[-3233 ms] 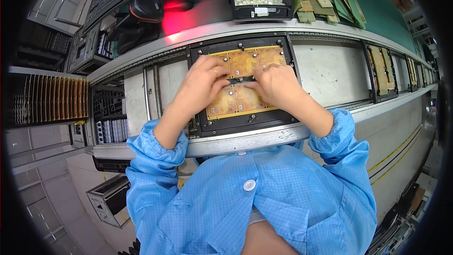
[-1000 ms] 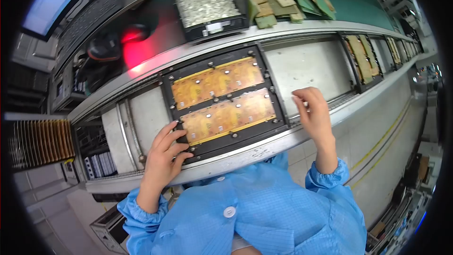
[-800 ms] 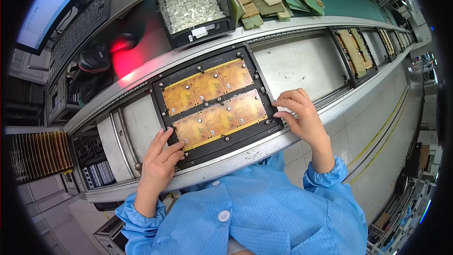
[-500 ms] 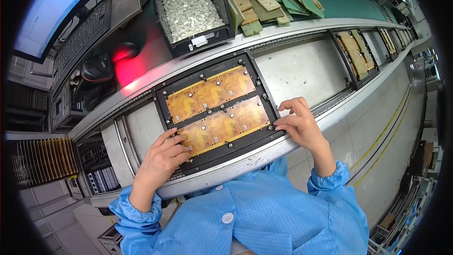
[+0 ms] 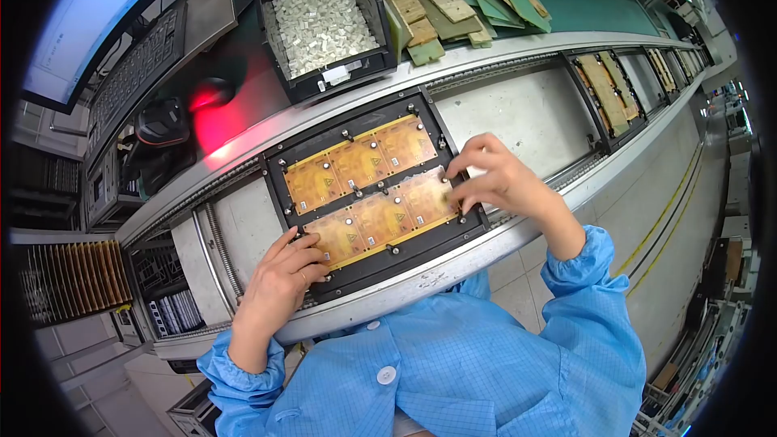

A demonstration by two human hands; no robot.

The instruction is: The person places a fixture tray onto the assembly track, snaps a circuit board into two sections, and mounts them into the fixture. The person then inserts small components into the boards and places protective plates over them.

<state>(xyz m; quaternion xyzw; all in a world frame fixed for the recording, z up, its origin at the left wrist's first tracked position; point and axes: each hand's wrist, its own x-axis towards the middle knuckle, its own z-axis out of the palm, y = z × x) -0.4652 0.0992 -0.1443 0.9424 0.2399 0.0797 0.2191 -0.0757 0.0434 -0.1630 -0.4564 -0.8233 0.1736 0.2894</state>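
A black frame-like fixture (image 5: 376, 271) lies on the conveyor, carrying two yellow-orange circuit board panels, a far one (image 5: 350, 168) and a near one (image 5: 380, 228). Small knobbed pins stand around their edges. My left hand (image 5: 279, 279) rests at the near panel's left end, fingers outstretched over its corner and the fixture's edge. At that panel's right end, my right hand (image 5: 502, 180) is held with its fingers apart and curved. Its fingertips are close over the panel and the pins there; whether they touch is unclear. Nothing shows in either hand.
Behind the conveyor rail stands a black bin (image 5: 324, 28) of small white pieces. Stacked board strips (image 5: 453, 0) lie beside it. A scanner (image 5: 164, 121) casts red light near the keyboard (image 5: 137, 65) and monitor (image 5: 93, 16). Another loaded fixture (image 5: 609, 97) sits further along the conveyor.
My right hand has moved from the fixture's right edge up and left, over the near panel's right end, and its fingers have spread. My left hand has stayed nearly in place.
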